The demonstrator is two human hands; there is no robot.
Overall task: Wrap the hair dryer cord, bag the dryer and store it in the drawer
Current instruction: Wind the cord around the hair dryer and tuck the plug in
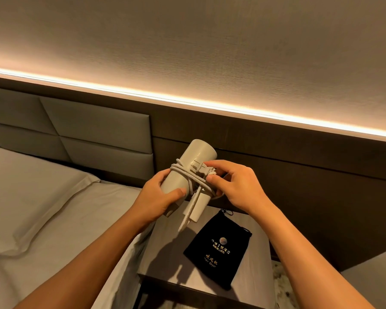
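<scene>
A person's two bare forearms reach forward from the bottom of the view, holding a pale grey dryer [193, 166] in the air above a nightstand [257, 264]. The dryer is tilted, its round barrel end pointing up and away, its handle angled down toward the nightstand.

The left hand [158, 197] grips the dryer's barrel from the left, fingers curled behind it and thumb pressed across the front. The right hand [234, 186] is at the dryer's right side, its thumb and curled fingers pinching the cord [198, 182] where it crosses the body. The cord is a light colour and is wound in several loops around the middle of the dryer, where barrel and handle meet.

Below the hands, a black drawstring bag [218, 248] lies flat on the nightstand, well apart from the dryer. It bears gold print, including the words "Hair Dryer".

To the left is a bed [54, 230] with a pillow [27, 197] and a padded headboard [87, 126]. A glowing light strip [187, 101] runs along the wall behind.
</scene>
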